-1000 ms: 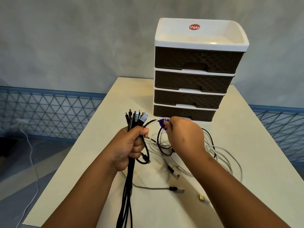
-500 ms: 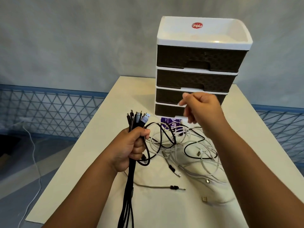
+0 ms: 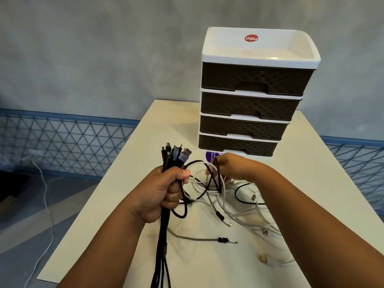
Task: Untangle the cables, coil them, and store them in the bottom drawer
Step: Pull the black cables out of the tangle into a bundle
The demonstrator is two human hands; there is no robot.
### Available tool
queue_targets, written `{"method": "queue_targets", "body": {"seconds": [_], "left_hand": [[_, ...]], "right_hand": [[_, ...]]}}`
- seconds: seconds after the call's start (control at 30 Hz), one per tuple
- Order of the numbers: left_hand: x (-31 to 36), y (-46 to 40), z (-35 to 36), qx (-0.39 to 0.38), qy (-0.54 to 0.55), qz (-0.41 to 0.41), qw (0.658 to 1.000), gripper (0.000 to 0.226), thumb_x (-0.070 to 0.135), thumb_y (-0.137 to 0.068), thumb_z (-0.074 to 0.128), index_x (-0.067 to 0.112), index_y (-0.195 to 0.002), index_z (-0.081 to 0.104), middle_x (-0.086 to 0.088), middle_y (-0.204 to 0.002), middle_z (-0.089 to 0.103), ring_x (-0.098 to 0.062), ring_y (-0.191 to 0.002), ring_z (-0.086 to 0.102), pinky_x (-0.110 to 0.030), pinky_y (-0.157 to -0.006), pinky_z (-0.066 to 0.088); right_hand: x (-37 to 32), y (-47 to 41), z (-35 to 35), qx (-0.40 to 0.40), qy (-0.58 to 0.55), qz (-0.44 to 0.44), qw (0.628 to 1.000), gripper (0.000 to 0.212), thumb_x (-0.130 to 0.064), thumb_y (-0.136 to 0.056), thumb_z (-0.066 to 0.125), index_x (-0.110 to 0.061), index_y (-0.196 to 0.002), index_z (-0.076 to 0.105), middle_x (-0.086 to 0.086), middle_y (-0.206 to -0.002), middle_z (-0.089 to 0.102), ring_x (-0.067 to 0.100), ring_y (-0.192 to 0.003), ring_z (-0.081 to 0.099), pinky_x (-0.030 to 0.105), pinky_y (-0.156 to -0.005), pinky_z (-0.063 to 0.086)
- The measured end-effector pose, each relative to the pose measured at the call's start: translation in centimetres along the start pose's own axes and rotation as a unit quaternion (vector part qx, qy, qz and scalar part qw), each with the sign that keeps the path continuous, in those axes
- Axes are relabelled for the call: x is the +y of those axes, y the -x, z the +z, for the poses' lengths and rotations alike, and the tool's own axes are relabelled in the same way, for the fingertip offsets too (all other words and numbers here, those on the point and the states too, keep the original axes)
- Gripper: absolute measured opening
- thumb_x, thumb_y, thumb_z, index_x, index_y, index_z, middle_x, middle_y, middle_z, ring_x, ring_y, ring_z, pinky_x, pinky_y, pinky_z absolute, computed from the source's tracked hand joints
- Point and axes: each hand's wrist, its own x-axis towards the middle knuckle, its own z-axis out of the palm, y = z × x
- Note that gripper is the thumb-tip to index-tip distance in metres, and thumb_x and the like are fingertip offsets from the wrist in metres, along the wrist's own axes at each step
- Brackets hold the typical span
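Note:
My left hand grips a bundle of black cables upright, with several plugs sticking out above the fist and the cords hanging down past the table's front edge. My right hand is low over the tangle and pinches a loop of black and white cable next to the left fist. A tangle of white and black cables lies on the table under my right forearm. The bottom drawer of the drawer unit is closed, right behind my right hand.
The cream table holds the drawer unit at its far middle. A purple card lies in front of the unit. Loose plug ends lie near the front. A white cord trails on the floor at left.
My right hand went up to the drawer fronts half a second ago, then came back down onto the tangle and took hold of a loop. The left hand kept its bundle still.

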Motion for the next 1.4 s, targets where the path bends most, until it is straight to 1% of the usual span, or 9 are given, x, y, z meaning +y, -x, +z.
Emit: {"method": "queue_targets", "body": {"seconds": [0.13,0.3,0.5,0.63,0.77,1.07,1.23,1.33,1.4], "left_hand": [[-0.2,0.0,-1.0,0.006,0.012,-0.004,1.0,0.027,0.017,-0.077,0.066,0.019,-0.053,0.053,0.01,-0.043,0.018,-0.003,-0.035,0.013,-0.012,-0.04,0.012],[-0.2,-0.6,-1.0,0.005,0.023,-0.009,1.0,0.027,0.02,-0.078,0.066,0.019,-0.054,0.054,0.01,-0.042,0.018,-0.003,-0.034,0.013,-0.012,-0.04,0.011],[-0.5,-1.9,-1.2,0.034,0.038,-0.035,0.998,0.031,0.016,-0.095,0.048,0.016,-0.064,0.047,0.01,-0.043,0.017,-0.002,-0.035,0.013,-0.014,-0.042,0.008],[-0.9,-3.1,-1.6,0.07,0.051,-0.066,0.994,0.03,0.017,-0.094,0.049,0.017,-0.064,0.045,0.01,-0.043,0.017,-0.003,-0.035,0.013,-0.013,-0.038,0.008],[-1.1,-3.9,-1.9,0.085,0.069,-0.083,0.991,0.027,0.019,-0.095,0.053,0.016,-0.069,0.048,0.01,-0.043,0.018,-0.003,-0.034,0.014,-0.012,-0.033,0.01],[-1.4,-4.2,-1.2,0.058,0.03,-0.055,0.996,0.028,0.034,-0.093,0.061,0.008,-0.102,0.065,0.01,-0.049,0.019,-0.003,-0.038,0.016,-0.014,-0.035,0.012],[-1.1,-3.6,-0.8,0.048,0.031,-0.05,0.997,0.029,0.035,-0.094,0.059,0.008,-0.103,0.064,0.01,-0.047,0.019,-0.002,-0.037,0.016,-0.014,-0.034,0.012],[-0.6,-2.6,-0.7,0.049,0.029,-0.041,0.998,0.028,0.036,-0.094,0.058,0.01,-0.1,0.064,0.01,-0.047,0.018,-0.003,-0.037,0.015,-0.015,-0.035,0.012],[-0.2,-1.7,-0.5,0.05,0.03,-0.031,0.998,0.028,0.037,-0.094,0.058,0.01,-0.101,0.064,0.01,-0.047,0.018,-0.003,-0.037,0.016,-0.015,-0.034,0.013]], "right_hand": [[-1.4,2.6,-3.4,0.123,-0.134,-0.049,0.982,0.028,-0.024,-0.103,0.045,-0.006,-0.089,0.062,0.01,-0.074,0.059,0.02,-0.06,0.061,0.031,-0.057,0.053],[-3.1,6.3,-6.9,0.308,-0.047,-0.133,0.941,0.029,-0.033,-0.101,0.046,-0.019,-0.08,0.06,0.01,-0.074,0.058,0.02,-0.07,0.056,0.038,-0.068,0.048],[-4.8,10.3,-9.6,0.372,-0.072,-0.182,0.907,0.025,-0.027,-0.098,0.049,-0.025,-0.074,0.056,-0.01,-0.059,0.048,0.005,-0.054,0.044,0.024,-0.057,0.04],[-6.3,13.4,-10.8,0.358,-0.039,-0.16,0.919,0.015,-0.017,-0.09,0.055,-0.017,-0.077,0.062,0.011,-0.066,0.048,0.009,-0.059,0.04,0.02,-0.053,0.032],[-7.3,16.2,-10.9,0.343,-0.004,-0.175,0.923,0.03,-0.044,-0.088,0.06,-0.015,-0.086,0.065,0.031,-0.086,0.055,0.025,-0.074,0.047,0.038,-0.07,0.036],[-8.9,21.6,-7.6,0.338,-0.004,-0.201,0.919,0.035,-0.047,-0.084,0.068,-0.012,-0.085,0.068,0.026,-0.081,0.063,0.046,-0.076,0.056,0.053,-0.067,0.046],[-8.3,23.8,-5.4,0.333,0.012,-0.153,0.93,0.043,-0.058,-0.074,0.068,-0.016,-0.082,0.068,0.03,-0.076,0.063,0.04,-0.063,0.056,0.045,-0.064,0.044],[-7.2,24.8,-4.2,0.314,0.013,-0.112,0.943,0.045,-0.064,-0.073,0.068,-0.02,-0.08,0.068,0.018,-0.065,0.06,0.029,-0.055,0.047,0.035,-0.056,0.04],[-6.2,25.4,-3.2,0.289,0.026,-0.091,0.952,0.048,-0.069,-0.071,0.065,-0.022,-0.081,0.068,0.015,-0.064,0.06,0.034,-0.057,0.049,0.04,-0.054,0.044]]}}
